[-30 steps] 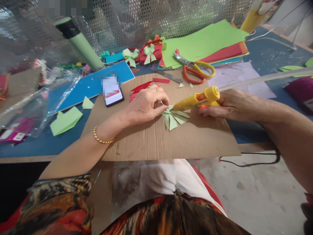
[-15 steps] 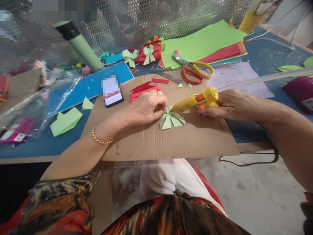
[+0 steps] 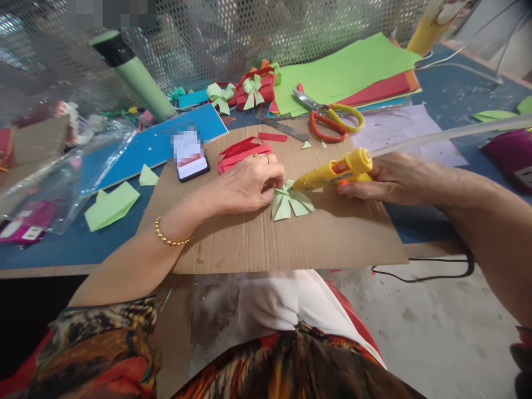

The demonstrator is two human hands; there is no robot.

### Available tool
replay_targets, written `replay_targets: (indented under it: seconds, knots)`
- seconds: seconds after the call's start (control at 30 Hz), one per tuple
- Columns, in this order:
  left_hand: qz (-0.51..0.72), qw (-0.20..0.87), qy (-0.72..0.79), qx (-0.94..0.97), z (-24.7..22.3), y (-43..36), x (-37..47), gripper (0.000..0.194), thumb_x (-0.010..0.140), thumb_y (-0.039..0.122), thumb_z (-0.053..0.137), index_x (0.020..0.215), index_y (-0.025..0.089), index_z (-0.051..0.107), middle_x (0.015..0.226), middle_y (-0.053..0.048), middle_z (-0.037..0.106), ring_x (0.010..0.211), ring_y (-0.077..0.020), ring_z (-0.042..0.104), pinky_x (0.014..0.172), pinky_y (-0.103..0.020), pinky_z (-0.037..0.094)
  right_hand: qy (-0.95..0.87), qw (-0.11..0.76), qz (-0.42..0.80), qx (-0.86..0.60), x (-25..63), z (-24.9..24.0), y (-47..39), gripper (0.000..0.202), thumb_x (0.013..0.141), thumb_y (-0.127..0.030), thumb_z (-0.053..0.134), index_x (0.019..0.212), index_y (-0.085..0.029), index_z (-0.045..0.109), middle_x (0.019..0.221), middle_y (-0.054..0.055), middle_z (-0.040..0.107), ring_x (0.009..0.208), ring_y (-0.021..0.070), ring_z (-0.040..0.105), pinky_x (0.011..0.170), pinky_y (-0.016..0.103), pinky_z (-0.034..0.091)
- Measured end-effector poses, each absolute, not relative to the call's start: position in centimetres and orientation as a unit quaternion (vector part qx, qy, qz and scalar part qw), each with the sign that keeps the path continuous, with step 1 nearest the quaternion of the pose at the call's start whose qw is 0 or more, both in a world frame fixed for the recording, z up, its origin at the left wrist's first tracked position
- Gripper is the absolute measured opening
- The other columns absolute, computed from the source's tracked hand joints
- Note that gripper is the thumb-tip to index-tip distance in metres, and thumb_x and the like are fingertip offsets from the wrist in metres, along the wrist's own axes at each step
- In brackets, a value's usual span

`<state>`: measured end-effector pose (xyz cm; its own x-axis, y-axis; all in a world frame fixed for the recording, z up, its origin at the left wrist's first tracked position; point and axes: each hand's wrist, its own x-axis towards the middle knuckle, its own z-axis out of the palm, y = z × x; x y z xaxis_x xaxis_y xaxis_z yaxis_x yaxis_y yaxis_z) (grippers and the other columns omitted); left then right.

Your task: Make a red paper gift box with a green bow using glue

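A pale green paper piece cut into strips that fan out (image 3: 292, 204) lies on the brown cardboard sheet (image 3: 249, 249). My left hand (image 3: 251, 183) is closed at its upper left edge, thumb and fingers pinching the paper. In my right hand (image 3: 386, 177) is a yellow hot glue gun (image 3: 332, 170) with a small red light lit. Its nozzle points left and meets the top of the green piece, where the strips come together. A clear glue stick (image 3: 449, 132) runs out of the gun's back. Just behind my left hand sits a folded red paper piece (image 3: 241, 152).
Scissors with red and yellow handles (image 3: 328, 123) and a metal blade (image 3: 286, 129) lie beyond the gun. Green paper sheets (image 3: 336, 72), red pieces with pale green bows (image 3: 253, 91), a phone (image 3: 191, 160) and a green bottle (image 3: 137, 80) stand or lie around. A black cable (image 3: 424, 279) hangs at right.
Almost nothing differs. The fingers of my left hand have shifted very slightly at the green paper, and the gun's nozzle stays at the same spot.
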<state>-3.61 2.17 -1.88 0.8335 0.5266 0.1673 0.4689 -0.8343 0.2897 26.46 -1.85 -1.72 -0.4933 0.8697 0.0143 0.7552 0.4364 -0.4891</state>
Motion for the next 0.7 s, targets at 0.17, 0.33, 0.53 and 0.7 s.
replay_targets:
  seconds: [0.17,0.33,0.53,0.7]
  knots:
    - [0.123,0.128,0.272,0.946,-1.9,2.2,-3.6,0.014,0.089,0.008,0.062,0.088,0.021,0.067,0.092,-0.004,0.068,0.086,-0.0205,0.062,0.08,-0.034,0.047,-0.841,0.119,0.243,-0.469,26.6,-1.8,-1.7,0.084,0.086,-0.105,0.034,0.071,-0.025,0.055,0.063,0.0,0.056,0.057,0.0152,0.051,0.055,0.033,0.04]
    - [0.114,0.123,0.28,0.945,-1.9,2.3,-3.6,0.014,0.087,0.009,0.06,0.088,0.02,0.067,0.093,-0.005,0.069,0.087,-0.0207,0.063,0.08,-0.034,0.048,-0.841,0.118,0.243,-0.469,26.7,-1.9,-1.7,0.087,0.086,-0.107,0.032,0.076,-0.024,0.058,0.064,0.001,0.058,0.058,0.0152,0.051,0.056,0.033,0.04]
    - [0.113,0.117,0.27,0.949,-0.4,1.6,-4.4,0.012,0.089,0.013,0.065,0.097,0.021,0.069,0.099,-0.005,0.073,0.093,-0.0219,0.067,0.087,-0.035,0.053,-0.844,0.118,0.242,-0.465,26.7,-1.9,-1.6,0.089,0.085,-0.108,0.031,0.079,-0.024,0.06,0.067,0.001,0.06,0.059,0.0159,0.052,0.056,0.033,0.041]
    - [0.105,0.135,0.26,0.95,0.6,-0.7,-5.5,0.014,0.095,0.014,0.065,0.102,0.024,0.072,0.105,-0.004,0.073,0.098,-0.0217,0.069,0.091,-0.035,0.054,-0.846,0.127,0.249,-0.453,26.6,-1.8,-1.7,0.084,0.088,-0.105,0.033,0.075,-0.025,0.054,0.064,-0.001,0.054,0.057,0.0132,0.046,0.055,0.032,0.038]
